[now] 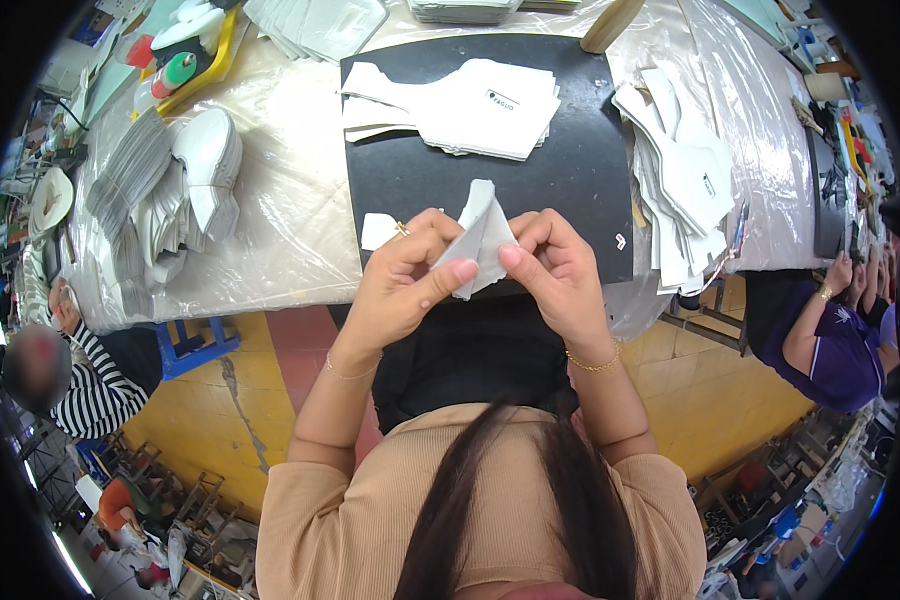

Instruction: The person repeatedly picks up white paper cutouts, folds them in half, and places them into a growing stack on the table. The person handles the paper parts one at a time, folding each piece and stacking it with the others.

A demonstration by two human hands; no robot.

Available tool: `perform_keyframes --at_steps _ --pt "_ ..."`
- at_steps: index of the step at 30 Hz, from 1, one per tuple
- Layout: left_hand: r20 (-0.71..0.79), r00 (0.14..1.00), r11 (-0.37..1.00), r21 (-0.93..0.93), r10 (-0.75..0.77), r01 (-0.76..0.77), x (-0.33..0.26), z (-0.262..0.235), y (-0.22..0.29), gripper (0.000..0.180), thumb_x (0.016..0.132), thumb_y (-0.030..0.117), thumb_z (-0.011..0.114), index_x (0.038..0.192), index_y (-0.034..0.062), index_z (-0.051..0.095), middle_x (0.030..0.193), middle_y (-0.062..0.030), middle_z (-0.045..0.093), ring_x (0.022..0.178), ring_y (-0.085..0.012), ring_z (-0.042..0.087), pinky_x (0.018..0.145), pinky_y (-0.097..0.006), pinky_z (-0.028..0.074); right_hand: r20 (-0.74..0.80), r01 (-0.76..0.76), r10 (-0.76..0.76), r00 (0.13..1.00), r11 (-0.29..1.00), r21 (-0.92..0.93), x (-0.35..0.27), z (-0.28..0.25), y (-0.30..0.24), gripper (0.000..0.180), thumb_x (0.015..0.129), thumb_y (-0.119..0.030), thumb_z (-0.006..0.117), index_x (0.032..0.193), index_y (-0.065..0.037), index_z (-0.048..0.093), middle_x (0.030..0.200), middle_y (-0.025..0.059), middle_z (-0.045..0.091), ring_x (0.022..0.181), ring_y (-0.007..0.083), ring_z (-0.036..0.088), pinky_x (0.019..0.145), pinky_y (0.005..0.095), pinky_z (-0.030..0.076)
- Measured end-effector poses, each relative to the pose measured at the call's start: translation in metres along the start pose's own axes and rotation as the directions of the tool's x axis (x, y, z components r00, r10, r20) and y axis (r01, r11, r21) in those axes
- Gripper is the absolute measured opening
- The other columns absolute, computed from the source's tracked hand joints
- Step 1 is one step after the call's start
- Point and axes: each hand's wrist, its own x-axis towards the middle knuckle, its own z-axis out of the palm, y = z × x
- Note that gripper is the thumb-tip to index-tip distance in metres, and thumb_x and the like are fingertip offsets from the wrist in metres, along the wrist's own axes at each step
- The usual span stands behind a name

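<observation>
1. Your left hand [405, 272] and right hand [558, 262] each close a pinching grip on one folded white piece [486, 238], above the near part of the black board [590, 190] on the table [280, 240].
2. That piece looks partway through folding; you cannot tell which piles are done or left.
3. You have one piece held, one stack [470, 110] on the board, one fanned pile [680, 170] right of it; overlapping layers defy counting.

We have bright light, with glare streaking the clear plastic table cover [765, 150] and a lamp tube [71, 563] glowing lower left. The folded white piece [484, 240] looks sharp; fisheye distortion bows the black mat's [585, 135] edges inside a dark rim.
</observation>
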Motion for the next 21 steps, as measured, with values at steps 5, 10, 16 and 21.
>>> perform_keyframes --at_steps 5,10,16,21 --pt "-0.311 0.947 0.948 -0.316 -0.078 -0.025 -0.005 0.01 -0.024 0.011 0.1 0.01 0.059 0.092 0.0018 0.059 0.106 -0.0037 0.062 0.091 -0.0079 0.055 0.081 -0.024 0.044 -0.11 -0.018 0.04 0.993 0.98 0.197 0.002 0.001 0.028 0.016 0.101 -0.011 0.06 0.092 -0.006 0.048 0.096 0.0038 0.06 0.079 0.0043 0.05 0.066 0.0207 0.043" --pt "-0.42 0.898 0.922 -0.384 -0.132 -0.044 -0.007 0.006 -0.03 0.015 0.102 0.012 0.054 0.109 0.0006 0.061 0.106 -0.0024 0.063 0.094 -0.006 0.057 0.087 -0.025 0.046 -0.216 -0.054 0.139 0.966 0.932 0.358 0.005 -0.019 0.039 0.017 0.102 -0.016 0.058 0.092 -0.012 0.045 0.085 -0.0046 0.053 0.068 -0.0001 0.04 0.057 0.0178 0.03" --pt "-0.407 0.897 0.985 0.068 0.174 -0.161 -0.009 0.018 -0.024 0.014 0.095 0.01 0.064 0.085 0.001 0.061 0.098 -0.0076 0.058 0.088 -0.0143 0.053 0.083 -0.027 0.042 -0.297 -0.039 0.052 0.953 0.998 0.049 0.001 -0.021 0.025 0.019 0.1 -0.021 0.063 0.102 -0.007 0.051 0.099 0.0032 0.06 0.085 0.0086 0.055 0.075 0.0241 0.047" --pt "-0.17 0.923 0.889 0.375 0.345 -0.263 -0.004 0.036 -0.025 0.029 0.086 0.007 0.073 0.068 0.0032 0.051 0.093 -0.0113 0.059 0.077 -0.0192 0.056 0.068 -0.031 0.045 -0.232 0.201 -0.428 0.873 0.751 -0.629 -0.013 -0.02 -0.004 0.027 0.103 -0.027 0.059 0.107 -0.001 0.06 0.107 0.0095 0.061 0.092 0.0144 0.058 0.082 0.0282 0.05"
